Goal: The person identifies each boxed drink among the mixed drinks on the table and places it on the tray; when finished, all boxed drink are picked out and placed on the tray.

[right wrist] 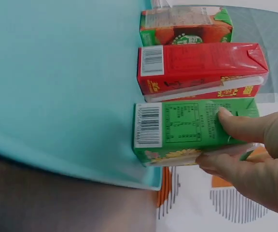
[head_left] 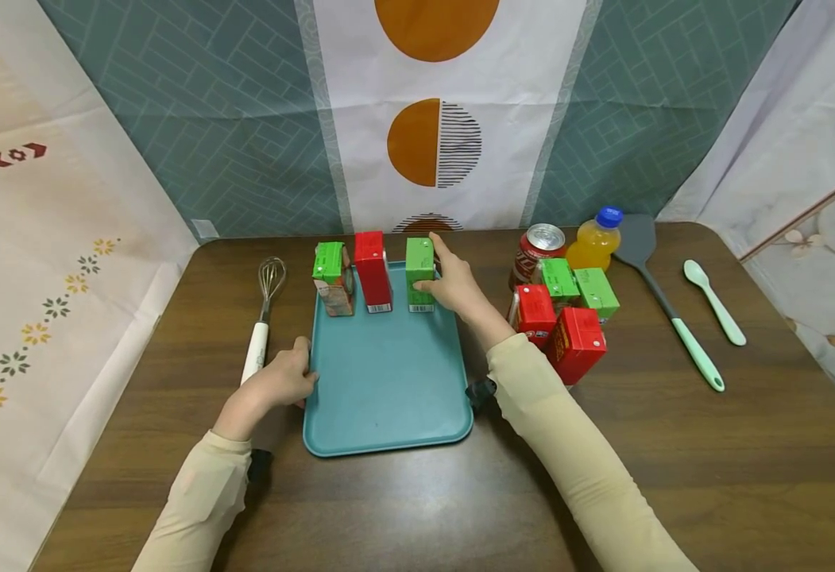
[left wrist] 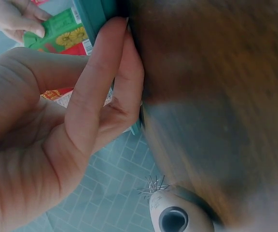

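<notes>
Right hand (head_left: 456, 281) pinches upright green carton (right wrist: 189, 123), barcode (right wrist: 148, 124) near base; left hand (head_left: 283, 375) grips tray (head_left: 387, 389).

Brown wooden table (head_left: 646, 477), teal tray (head_left: 388, 381), whisk (head_left: 265, 315), can (head_left: 527, 259), bottle (head_left: 592, 245), four cartons (head_left: 576, 345), spatula (head_left: 657, 294), spoon (head_left: 715, 302)

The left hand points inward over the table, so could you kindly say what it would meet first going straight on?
The tray, whose edge the left hand touches, comes first; past that edge, the red carton on it looks roughly in line, though depth is unclear.
</notes>
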The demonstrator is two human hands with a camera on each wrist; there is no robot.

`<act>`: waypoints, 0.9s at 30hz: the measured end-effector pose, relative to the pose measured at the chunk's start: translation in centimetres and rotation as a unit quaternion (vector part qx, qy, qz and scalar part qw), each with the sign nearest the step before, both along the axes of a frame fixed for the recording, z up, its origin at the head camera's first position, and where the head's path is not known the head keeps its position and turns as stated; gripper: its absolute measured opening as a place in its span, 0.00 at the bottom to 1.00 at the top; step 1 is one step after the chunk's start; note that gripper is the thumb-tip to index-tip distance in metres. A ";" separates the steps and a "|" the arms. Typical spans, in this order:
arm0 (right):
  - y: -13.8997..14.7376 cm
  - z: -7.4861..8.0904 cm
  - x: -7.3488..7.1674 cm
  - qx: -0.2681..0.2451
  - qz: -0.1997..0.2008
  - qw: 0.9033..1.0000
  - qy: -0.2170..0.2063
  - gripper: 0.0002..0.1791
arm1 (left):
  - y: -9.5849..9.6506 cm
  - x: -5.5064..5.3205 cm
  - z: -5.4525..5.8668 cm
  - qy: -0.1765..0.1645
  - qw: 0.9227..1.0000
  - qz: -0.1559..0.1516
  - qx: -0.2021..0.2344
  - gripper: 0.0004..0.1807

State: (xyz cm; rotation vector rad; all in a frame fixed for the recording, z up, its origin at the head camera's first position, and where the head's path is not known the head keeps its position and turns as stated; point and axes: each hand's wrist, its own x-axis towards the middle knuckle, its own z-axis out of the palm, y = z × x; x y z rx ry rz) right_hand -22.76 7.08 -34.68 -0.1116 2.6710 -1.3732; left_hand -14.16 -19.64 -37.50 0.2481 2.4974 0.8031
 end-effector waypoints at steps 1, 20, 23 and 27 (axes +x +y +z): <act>0.0 0.0 0.0 -0.005 -0.002 1.000 -0.006 0.50 | 0.0 0.0 0.0 0.000 1.000 -0.001 0.000 0.26; 1.6 2.6 6.0 0.101 0.110 0.987 0.066 0.52 | 0.0 0.1 0.1 -0.005 1.000 0.001 -0.005 0.21; 2.8 3.8 8.1 0.137 0.119 0.980 0.087 0.52 | 0.1 0.1 0.2 -0.003 1.000 -0.001 -0.005 0.19; 5.5 4.8 10.3 0.147 0.130 0.974 0.110 0.50 | 0.1 0.1 0.2 -0.001 1.000 -0.003 -0.007 0.21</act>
